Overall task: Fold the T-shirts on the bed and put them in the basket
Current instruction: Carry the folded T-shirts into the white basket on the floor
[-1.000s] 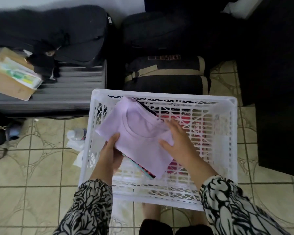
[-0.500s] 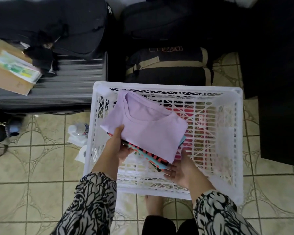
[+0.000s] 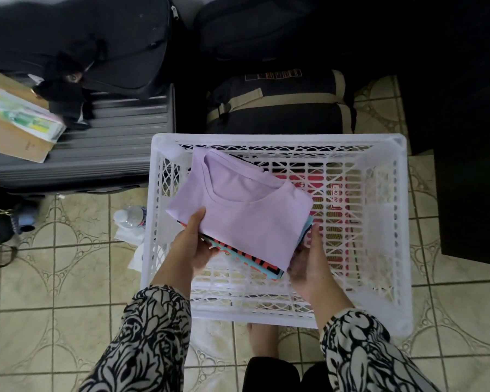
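Landmark = basket (image 3: 277,316), white lattice plastic, standing on the tiled floor (image 3: 54,278).
Grey suitcase (image 3: 111,142) lies beyond the basket's far-left corner, a black bag (image 3: 77,41) on top of it and a cardboard box (image 3: 14,134) on its left end.
Dark duffel (image 3: 280,108) with tan straps sits just behind the basket's far rim.
Stack of folded shirts (image 3: 238,216) is held inside the basket's left half, tilted, above the basket floor; lilac shirt on top with neckline toward the far rim, striped teal/red shirt (image 3: 246,260) under it. Red item (image 3: 314,182) visible through the lattice at the basket's far right; can't tell what it is.
Left hand (image 3: 191,244) grips the stack's near-left edge, thumb on top of the lilac, fingers curled under.
Right hand (image 3: 309,261) holds the stack's near-right corner, fingers wrapped around the edge and under it.
Water bottle (image 3: 130,216) lies on the floor just outside the basket's left wall, on white paper.
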